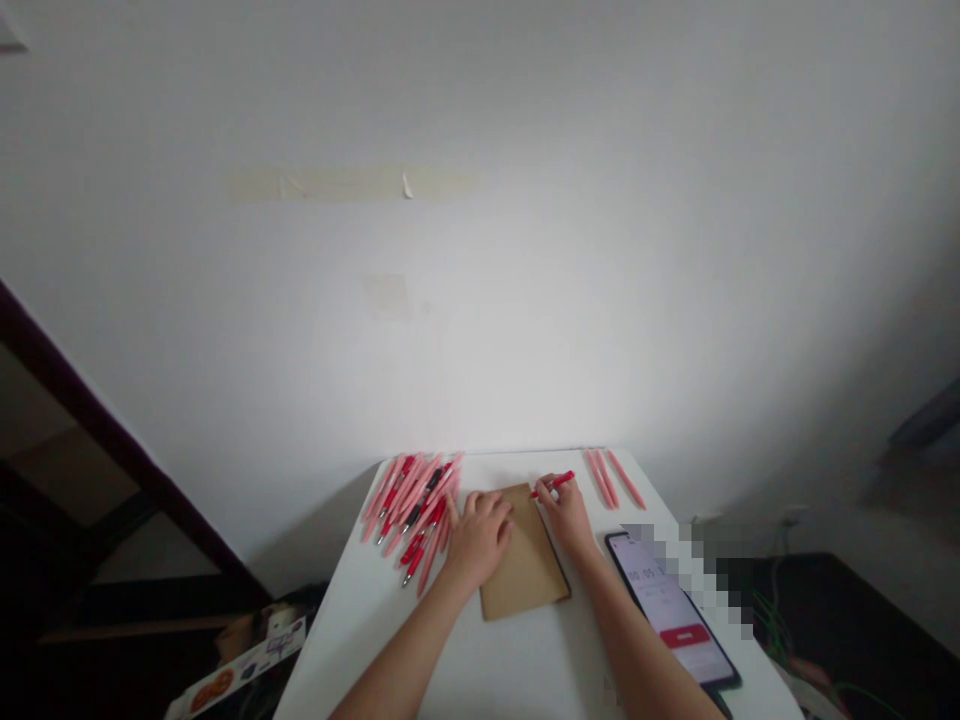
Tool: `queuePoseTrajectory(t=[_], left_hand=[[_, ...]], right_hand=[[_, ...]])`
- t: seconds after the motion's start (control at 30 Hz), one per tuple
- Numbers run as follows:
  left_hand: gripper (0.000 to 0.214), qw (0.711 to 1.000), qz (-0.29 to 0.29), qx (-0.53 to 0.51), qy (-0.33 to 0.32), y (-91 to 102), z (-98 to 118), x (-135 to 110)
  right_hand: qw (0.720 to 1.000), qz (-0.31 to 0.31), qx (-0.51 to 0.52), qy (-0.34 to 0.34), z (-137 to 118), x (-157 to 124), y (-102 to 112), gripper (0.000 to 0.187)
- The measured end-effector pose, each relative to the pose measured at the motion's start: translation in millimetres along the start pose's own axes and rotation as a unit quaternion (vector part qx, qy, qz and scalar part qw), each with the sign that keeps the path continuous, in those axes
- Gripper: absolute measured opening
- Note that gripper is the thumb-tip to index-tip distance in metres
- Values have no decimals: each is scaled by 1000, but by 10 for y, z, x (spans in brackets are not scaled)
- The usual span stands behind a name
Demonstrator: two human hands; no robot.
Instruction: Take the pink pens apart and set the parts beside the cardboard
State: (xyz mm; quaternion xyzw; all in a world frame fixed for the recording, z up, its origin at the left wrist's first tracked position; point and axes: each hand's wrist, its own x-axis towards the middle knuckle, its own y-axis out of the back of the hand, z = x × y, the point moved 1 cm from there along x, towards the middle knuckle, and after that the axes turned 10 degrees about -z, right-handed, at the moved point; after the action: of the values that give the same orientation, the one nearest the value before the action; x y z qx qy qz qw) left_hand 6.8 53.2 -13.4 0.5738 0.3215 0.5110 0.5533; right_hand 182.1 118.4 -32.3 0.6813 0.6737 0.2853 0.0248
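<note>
My left hand lies flat with fingers spread on the left edge of a brown cardboard sheet in the middle of the white table. My right hand grips a red pen, its tip at the sheet's top right corner. A pile of several red and pink pens lies just left of my left hand. Three pink pens lie in a row to the right of my right hand.
A smartphone with a lit screen and a red button lies at the table's right edge by my right forearm. A white wall stands right behind the table. Printed papers sit low on the left, cables on the floor at right.
</note>
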Motion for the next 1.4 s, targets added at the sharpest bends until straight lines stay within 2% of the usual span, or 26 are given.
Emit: queuePoseTrajectory(t=[0.43, 0.63, 0.83, 1.03, 1.4], left_hand=[[28, 1000, -3, -2, 2, -10, -10, -1], [30, 1000, -3, -11, -3, -16, -16, -20], [31, 1000, -10, -21, -6, -6, -8, -35], [30, 999, -12, -43, -10, 40, -2, -45], [31, 999, -15, -47, 4, 78, 11, -54]], right_hand=[[999, 41, 30, -17, 45, 6, 34, 40], [980, 100, 171, -3, 44, 41, 91, 45], [992, 49, 115, 9, -32, 8, 29, 42], [999, -3, 38, -32, -6, -17, -9, 45], [999, -30, 15, -14, -59, -2, -5, 40]])
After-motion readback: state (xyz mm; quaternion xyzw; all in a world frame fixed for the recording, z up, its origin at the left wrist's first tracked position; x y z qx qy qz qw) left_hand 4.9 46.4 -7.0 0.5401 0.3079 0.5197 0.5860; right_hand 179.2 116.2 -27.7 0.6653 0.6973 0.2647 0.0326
